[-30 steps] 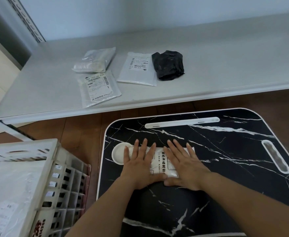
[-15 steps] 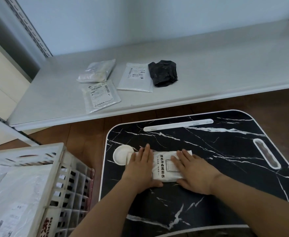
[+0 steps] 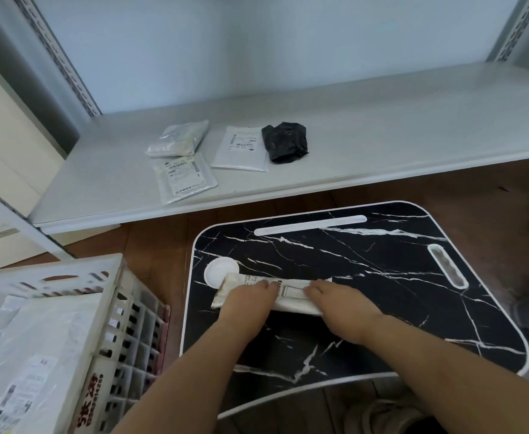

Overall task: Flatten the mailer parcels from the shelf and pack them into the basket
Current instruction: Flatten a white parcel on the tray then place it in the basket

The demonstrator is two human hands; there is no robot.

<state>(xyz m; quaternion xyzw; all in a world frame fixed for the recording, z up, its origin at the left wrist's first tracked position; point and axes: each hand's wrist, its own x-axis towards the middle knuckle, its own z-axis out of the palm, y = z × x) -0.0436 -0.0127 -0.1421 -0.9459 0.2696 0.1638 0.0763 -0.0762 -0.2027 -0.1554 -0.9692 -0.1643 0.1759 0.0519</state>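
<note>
A white mailer parcel (image 3: 291,297) lies on the black marble lap tray (image 3: 382,277), near its left edge and touching the round white cup spot (image 3: 218,270). The left hand (image 3: 247,305) and right hand (image 3: 341,308) both grip it with curled fingers. The tray's right side is bare. The white basket (image 3: 113,308) sits just left, with parcels inside. Four more parcels, one of them the black parcel (image 3: 285,142), wait on the grey shelf (image 3: 382,136) behind.

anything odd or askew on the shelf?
Black mailer on the shelf is crumpled into a lump beside the flat white mailer. The clear bag looks puffy. Nothing spilled or visibly torn.
</note>
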